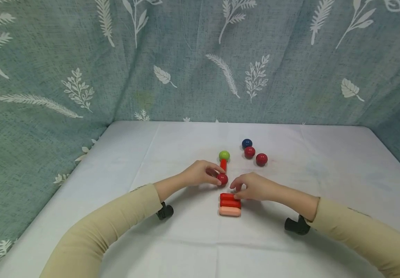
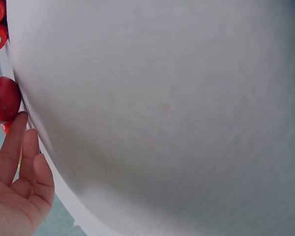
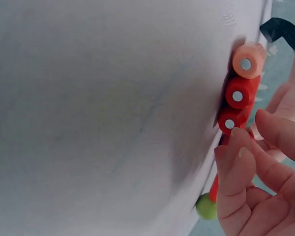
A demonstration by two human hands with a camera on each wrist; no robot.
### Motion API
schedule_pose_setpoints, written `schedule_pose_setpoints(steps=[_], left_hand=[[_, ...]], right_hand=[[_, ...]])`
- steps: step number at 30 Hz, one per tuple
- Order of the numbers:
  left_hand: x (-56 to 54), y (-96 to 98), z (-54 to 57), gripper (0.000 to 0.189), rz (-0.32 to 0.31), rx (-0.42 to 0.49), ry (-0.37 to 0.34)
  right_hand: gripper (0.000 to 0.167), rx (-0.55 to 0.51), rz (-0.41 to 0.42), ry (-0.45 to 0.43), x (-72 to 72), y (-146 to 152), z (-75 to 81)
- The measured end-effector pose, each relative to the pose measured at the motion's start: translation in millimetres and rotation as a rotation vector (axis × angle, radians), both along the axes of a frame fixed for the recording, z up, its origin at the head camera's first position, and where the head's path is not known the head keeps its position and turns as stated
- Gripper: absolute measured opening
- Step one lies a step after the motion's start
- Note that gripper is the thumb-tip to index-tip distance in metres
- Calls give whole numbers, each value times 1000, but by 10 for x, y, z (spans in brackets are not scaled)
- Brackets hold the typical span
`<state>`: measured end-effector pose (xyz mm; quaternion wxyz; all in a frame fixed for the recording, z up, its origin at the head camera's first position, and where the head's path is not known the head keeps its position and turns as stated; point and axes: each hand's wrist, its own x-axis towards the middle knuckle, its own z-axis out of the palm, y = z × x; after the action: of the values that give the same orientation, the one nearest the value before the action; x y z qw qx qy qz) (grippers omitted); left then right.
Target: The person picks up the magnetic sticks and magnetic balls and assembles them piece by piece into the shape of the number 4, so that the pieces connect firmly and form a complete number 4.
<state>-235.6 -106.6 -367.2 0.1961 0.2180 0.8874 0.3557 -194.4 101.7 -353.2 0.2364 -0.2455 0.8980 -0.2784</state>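
Observation:
My left hand (image 1: 201,173) pinches a red ball (image 1: 222,179) between thumb and fingers, at the near end of a red rod (image 1: 223,165). A green ball (image 1: 224,155) sits at that rod's far end. In the left wrist view the red ball (image 2: 6,100) is partly cut off by the frame edge. Nearer to me, two red rods (image 1: 230,204) and a peach rod (image 1: 230,211) lie side by side; silvery discs show at their ends in the right wrist view. Over the farthest red rod (image 3: 229,124) is my right hand (image 1: 255,187), fingers loosely bent, thumb by its right end.
Behind the hands lie a dark blue ball (image 1: 247,143) and two more red balls, one (image 1: 250,152) beside the blue one and another (image 1: 261,159) to its right. A white cloth (image 1: 172,247) covers the table. Green leaf-patterned fabric (image 1: 186,77) hangs behind it.

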Motion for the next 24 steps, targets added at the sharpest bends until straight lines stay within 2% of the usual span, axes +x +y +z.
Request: schedule_pose_setpoints(steps=[9,18,24], left_hand=[[2,-7,-29,33,36,26,-15],[2,-7,-18,34,59,29,-35],[11,-6,-5,34,62,30,-42]], right_hand=[[23,6,49,34,2,-54,-39],[14,6,21,25,2,-76,-64],[15,10,-9,-13,-9,-49,-40]])
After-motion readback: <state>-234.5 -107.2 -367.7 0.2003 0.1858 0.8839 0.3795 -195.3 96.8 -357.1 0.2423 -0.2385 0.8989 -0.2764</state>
